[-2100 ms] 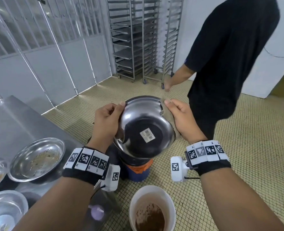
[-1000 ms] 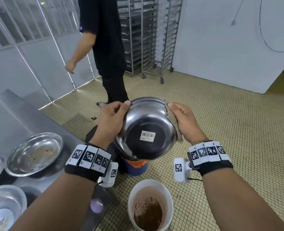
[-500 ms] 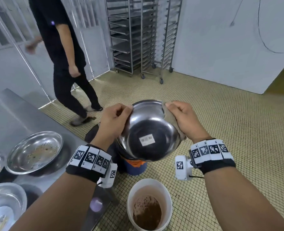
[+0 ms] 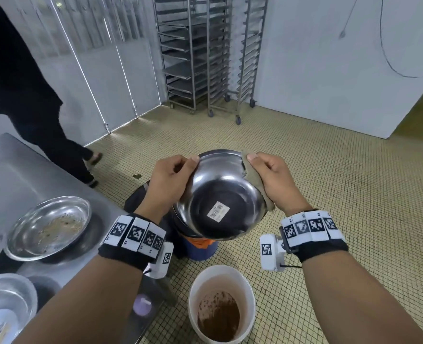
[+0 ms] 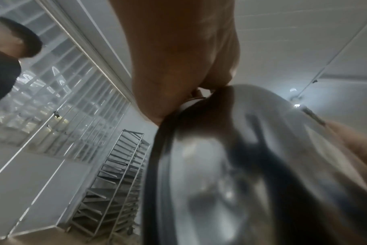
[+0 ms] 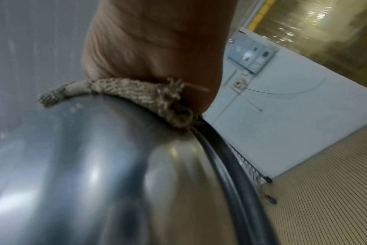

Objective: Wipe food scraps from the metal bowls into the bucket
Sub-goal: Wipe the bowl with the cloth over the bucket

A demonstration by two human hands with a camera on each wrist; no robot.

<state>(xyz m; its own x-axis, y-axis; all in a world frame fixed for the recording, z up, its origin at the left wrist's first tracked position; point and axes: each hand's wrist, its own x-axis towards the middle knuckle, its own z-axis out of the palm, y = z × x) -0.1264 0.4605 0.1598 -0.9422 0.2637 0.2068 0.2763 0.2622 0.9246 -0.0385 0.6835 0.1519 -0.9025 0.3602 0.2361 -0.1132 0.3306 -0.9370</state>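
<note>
Steel bowl point(image 4: 220, 197) is held in the air, tipped with its labelled underside toward the wearer, above the floor beyond the bucket point(image 4: 221, 304). Left hand point(image 4: 170, 181) pinches its left rim; right hand point(image 4: 272, 178) grips a cloth point(image 4: 251, 177) against the right rim.

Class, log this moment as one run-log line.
left hand: grips bowl rim | right hand: presses cloth on rim | bowl: tilted, base toward camera | bucket: on floor
</note>
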